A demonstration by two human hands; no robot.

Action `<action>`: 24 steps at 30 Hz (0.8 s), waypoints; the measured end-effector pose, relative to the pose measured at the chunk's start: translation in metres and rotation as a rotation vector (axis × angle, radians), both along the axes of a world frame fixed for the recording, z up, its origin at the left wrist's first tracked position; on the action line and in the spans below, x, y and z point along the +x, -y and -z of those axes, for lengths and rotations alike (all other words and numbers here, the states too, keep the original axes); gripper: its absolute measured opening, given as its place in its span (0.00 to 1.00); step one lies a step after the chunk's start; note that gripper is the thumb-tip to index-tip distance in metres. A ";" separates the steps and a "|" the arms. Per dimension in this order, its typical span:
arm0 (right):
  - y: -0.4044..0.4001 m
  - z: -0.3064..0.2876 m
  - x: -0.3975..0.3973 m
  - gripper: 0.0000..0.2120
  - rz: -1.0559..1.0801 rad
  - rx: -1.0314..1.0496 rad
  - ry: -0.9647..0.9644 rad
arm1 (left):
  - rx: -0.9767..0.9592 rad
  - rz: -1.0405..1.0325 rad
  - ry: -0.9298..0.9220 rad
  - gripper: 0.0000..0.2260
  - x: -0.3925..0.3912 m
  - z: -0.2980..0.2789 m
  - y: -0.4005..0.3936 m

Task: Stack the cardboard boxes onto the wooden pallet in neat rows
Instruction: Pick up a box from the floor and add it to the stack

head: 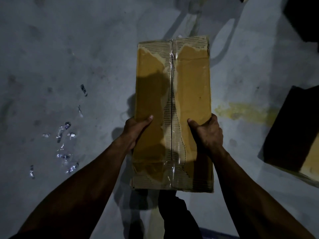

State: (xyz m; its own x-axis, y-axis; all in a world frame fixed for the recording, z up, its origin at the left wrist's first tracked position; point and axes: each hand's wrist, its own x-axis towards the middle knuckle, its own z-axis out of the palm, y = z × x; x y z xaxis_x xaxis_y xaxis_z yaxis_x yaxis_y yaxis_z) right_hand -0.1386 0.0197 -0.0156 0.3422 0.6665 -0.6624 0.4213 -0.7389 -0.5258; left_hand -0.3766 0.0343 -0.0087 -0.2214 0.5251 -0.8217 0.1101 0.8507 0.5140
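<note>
A long brown cardboard box [188,94] with a taped centre seam and torn top paper is held in the air above the grey concrete floor. My left hand [136,130] grips its left side, thumb lying on the top face. My right hand [208,131] grips the right side, thumb likewise on top. The fingers of both hands are hidden under or behind the box. A second cardboard box [293,135] sits on the floor at the right edge, mostly in shadow. No wooden pallet shows in the head view.
Shiny scraps of torn plastic tape [64,144] litter the floor at the left. A yellow stain [241,111] marks the floor right of the held box. Dark shapes [303,18] fill the top right corner. My legs [174,213] show below the box.
</note>
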 end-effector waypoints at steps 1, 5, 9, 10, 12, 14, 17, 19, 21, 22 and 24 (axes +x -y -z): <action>0.004 -0.008 0.001 0.41 0.009 -0.004 0.009 | 0.003 0.016 -0.010 0.30 0.001 -0.007 0.002; 0.024 -0.049 0.008 0.36 0.041 -0.023 0.045 | 0.022 0.097 -0.071 0.28 0.007 -0.043 0.014; 0.050 -0.098 0.014 0.34 0.072 -0.021 0.080 | 0.074 0.219 -0.153 0.22 0.012 -0.087 0.033; 0.058 -0.112 0.015 0.33 0.091 -0.016 0.082 | 0.096 0.252 -0.163 0.22 0.012 -0.098 0.039; 0.074 -0.135 0.015 0.32 0.125 -0.013 0.096 | 0.130 0.321 -0.177 0.23 0.011 -0.118 0.047; 0.093 -0.159 0.013 0.33 0.173 -0.011 0.118 | 0.160 0.401 -0.207 0.27 0.008 -0.137 0.054; 0.123 -0.189 0.003 0.35 0.263 -0.004 0.135 | 0.208 0.515 -0.264 0.30 0.005 -0.167 0.062; 0.145 -0.208 -0.007 0.36 0.343 0.016 0.142 | 0.261 0.592 -0.263 0.31 0.002 -0.185 0.068; 0.170 -0.226 -0.021 0.36 0.423 0.043 0.159 | 0.324 0.660 -0.258 0.31 -0.002 -0.202 0.073; 0.182 -0.233 -0.027 0.36 0.456 0.059 0.169 | 0.351 0.685 -0.251 0.32 -0.003 -0.209 0.076; 0.211 -0.247 -0.044 0.36 0.539 0.112 0.185 | 0.397 0.770 -0.246 0.35 -0.007 -0.225 0.084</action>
State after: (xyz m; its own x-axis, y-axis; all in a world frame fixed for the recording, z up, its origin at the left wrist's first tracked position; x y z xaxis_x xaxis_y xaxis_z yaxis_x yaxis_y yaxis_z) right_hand -0.1822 -0.1912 0.2314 0.7560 0.4285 -0.4948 0.0934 -0.8188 -0.5664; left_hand -0.3839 -0.0500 0.2159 0.1635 0.8361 -0.5237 0.7219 0.2605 0.6411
